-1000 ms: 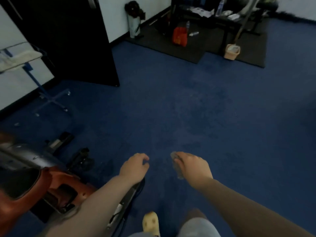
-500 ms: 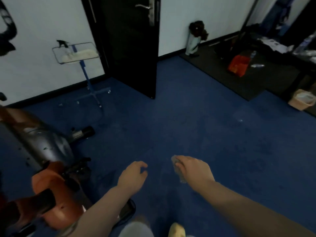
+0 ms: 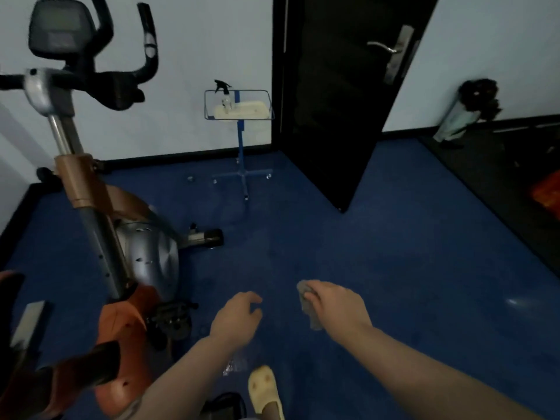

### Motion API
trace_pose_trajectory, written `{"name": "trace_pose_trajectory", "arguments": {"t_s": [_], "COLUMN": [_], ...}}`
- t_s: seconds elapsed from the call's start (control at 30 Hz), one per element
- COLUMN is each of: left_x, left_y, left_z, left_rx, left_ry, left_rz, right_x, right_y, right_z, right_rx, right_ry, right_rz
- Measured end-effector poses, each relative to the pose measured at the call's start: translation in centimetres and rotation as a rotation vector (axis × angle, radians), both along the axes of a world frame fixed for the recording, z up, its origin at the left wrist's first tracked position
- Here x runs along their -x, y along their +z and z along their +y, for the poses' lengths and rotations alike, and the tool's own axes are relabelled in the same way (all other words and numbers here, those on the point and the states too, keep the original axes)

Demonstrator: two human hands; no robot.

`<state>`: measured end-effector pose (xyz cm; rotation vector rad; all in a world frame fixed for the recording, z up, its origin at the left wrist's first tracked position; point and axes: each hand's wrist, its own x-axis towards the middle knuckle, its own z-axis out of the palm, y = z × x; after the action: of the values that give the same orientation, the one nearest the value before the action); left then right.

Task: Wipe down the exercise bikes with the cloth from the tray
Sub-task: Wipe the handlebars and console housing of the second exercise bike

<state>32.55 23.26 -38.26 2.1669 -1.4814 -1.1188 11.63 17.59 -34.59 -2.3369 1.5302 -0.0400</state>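
Gripping the cloth in my right hand, I had it near the middle of the scene, low over the blue carpet. It was one small grey rag, crumpled, with a loose end hanging below my curled fingers. My left hand floated just to the left of it, apart from the cloth, fingers loosely curled and holding nothing.

One exercise bike stood on my left: black handlebars and a dark console at the top, a silver post, a copper-brown collar, a grey flywheel housing and orange lower panels, with one black pedal low beside it. Neither hand touched it.

Farther off, against the white wall, stood one blue wheeled stand carrying the wire tray. In that tray I could count one spray bottle with a black trigger and one pale flat item I could not identify. To the right of the stand one black door hung open. One yellowish slipper showed at the near edge.
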Motion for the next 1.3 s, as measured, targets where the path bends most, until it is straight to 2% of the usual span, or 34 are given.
{"name": "trace_pose_trajectory", "arguments": {"t_s": [0.43,0.7,0.87,1.03,1.2,1.3], "left_x": [-6.9,-10.0,-12.1,-15.5,-21.1,-25.0], "left_y": [0.9,2.9,4.9,6.5,8.9,10.4], "left_z": [-16.4,-25.8,-28.9,-29.1,-29.3,-27.9], "left_rx": [0.004,0.042,0.108,0.089,0.149,0.216], "left_ry": [0.106,0.355,0.551,0.632,0.707,0.783], "left_rz": [-0.043,-0.082,-0.09,-0.168,-0.184,-0.16], "right_x": [-8.2,-13.0,-17.6,-23.7,-30.8,-34.6], "right_y": [0.0,0.5,1.5,2.7,5.3,8.3], "right_z": [-19.1,-32.4,-37.9,-39.4,-39.3,-38.8], "right_rx": [-0.031,-0.019,0.0,0.004,-0.004,-0.139], "right_ry": [0.114,0.341,0.475,0.58,0.595,0.426], "right_rz": [-0.057,-0.069,-0.096,-0.119,-0.251,-0.566]}}
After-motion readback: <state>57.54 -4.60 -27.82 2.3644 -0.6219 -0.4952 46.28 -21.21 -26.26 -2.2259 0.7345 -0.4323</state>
